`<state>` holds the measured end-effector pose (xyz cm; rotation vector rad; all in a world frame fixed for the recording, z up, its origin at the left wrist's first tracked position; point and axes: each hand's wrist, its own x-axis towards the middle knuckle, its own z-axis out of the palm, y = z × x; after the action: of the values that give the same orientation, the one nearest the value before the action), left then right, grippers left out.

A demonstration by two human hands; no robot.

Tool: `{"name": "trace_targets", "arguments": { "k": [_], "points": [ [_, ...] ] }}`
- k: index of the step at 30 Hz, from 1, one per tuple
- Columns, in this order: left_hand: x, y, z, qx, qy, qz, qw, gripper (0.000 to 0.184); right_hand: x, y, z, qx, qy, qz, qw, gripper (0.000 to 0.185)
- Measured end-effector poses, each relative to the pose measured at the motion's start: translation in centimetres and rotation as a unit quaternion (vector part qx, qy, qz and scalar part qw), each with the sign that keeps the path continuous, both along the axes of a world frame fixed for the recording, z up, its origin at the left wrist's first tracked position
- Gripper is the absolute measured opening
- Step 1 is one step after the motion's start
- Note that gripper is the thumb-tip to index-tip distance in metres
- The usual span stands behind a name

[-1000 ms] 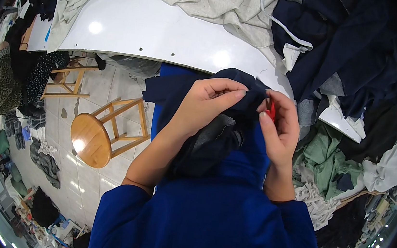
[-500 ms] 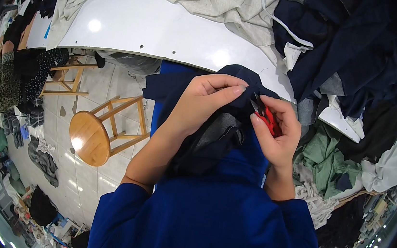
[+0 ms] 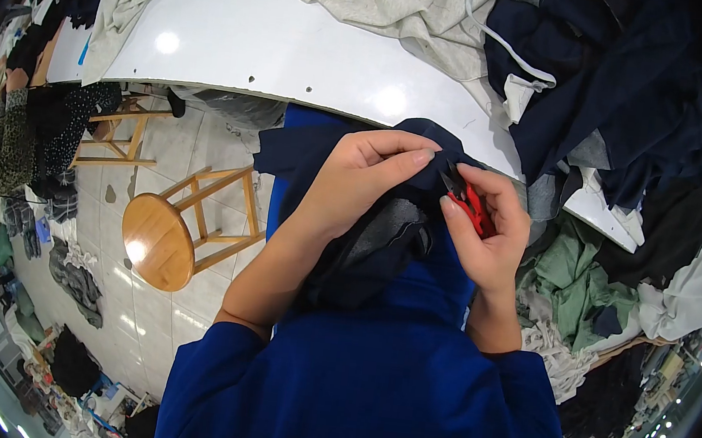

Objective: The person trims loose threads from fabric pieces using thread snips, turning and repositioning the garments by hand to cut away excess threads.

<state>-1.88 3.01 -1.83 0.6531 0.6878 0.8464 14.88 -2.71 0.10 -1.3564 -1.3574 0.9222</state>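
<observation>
Head view shows the right hand (image 3: 493, 234) clamped around red-handled snips (image 3: 477, 213), its thumb on the side towards the body and its fingers curled over the far side. The long axis of the snips slants from that palm forward and leftward, so the dark blades point at the left hand (image 3: 364, 173), whose thumb and forefinger are pinched together on the navy garment (image 3: 424, 133). The blade tips lie just beside those fingertips, on their right; against such dark cloth I cannot tell how far the blades stand apart, or whether they touch it.

The left hand is turned back upward, its forearm slanting forward and inward; the right forearm rises more steeply, palm facing inward. Both elbows are bent and reach out of the short sleeves of a blue top (image 3: 367, 392).

The navy garment lies bunched over the lap, mostly between and under the hands, with one flap out to the left. Beyond it is the front edge of the white table (image 3: 241, 45), bearing pale grey fabric (image 3: 391, 1) and, to the right, a heap of navy clothing (image 3: 611, 101). A round wooden stool (image 3: 158, 241) stands well apart, left.
</observation>
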Motion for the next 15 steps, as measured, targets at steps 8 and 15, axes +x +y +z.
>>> {"name": "trace_targets", "arguments": {
  "k": [8, 15],
  "points": [
    [0.04, -0.01, -0.05, 0.003, 0.0, -0.002, 1.0, 0.02, 0.22, -0.15, 0.02, -0.008, -0.01, 0.01, 1.0, 0.031],
    [0.05, -0.06, -0.1, 0.006, 0.001, -0.002, 1.0, 0.02, 0.14, -0.26, 0.14, -0.011, -0.001, 0.015, 1.0, 0.03]
  ]
}}
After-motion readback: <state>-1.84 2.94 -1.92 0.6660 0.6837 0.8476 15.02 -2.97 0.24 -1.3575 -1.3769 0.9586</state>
